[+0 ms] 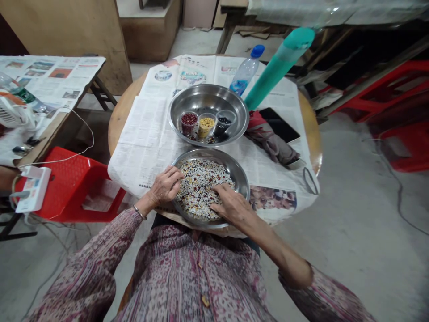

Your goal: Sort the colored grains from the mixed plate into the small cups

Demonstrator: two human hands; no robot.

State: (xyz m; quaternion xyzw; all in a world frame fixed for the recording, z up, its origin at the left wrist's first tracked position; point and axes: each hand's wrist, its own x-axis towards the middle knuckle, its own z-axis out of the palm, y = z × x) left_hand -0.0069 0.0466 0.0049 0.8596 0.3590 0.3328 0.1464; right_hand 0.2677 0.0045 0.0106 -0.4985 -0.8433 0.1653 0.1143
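Observation:
A steel basin point(241, 179) in front of me holds a layer of white grains mixed with red, yellow and black beans point(201, 183). My left hand point(166, 184) lies over its left rim, fingers curled together at the edge of the mix; whatever is between the fingertips is hidden. Over the right part of the mix, my right hand point(231, 203) touches the grains with thumb and fingers apart. Behind stands a second steel basin point(208, 96) with three clear cups: red beans point(189, 120), yellow beans point(206, 123) and black beans point(224, 121).
Newspaper point(140, 134) covers the round table. Behind the basins are a blue-capped bottle point(244, 71) and a tall green cylinder point(279, 67). A bunched cloth point(273, 141) and a dark flat object point(279, 123) lie right. A red stool point(77, 188) with a power strip point(33, 190) stands left.

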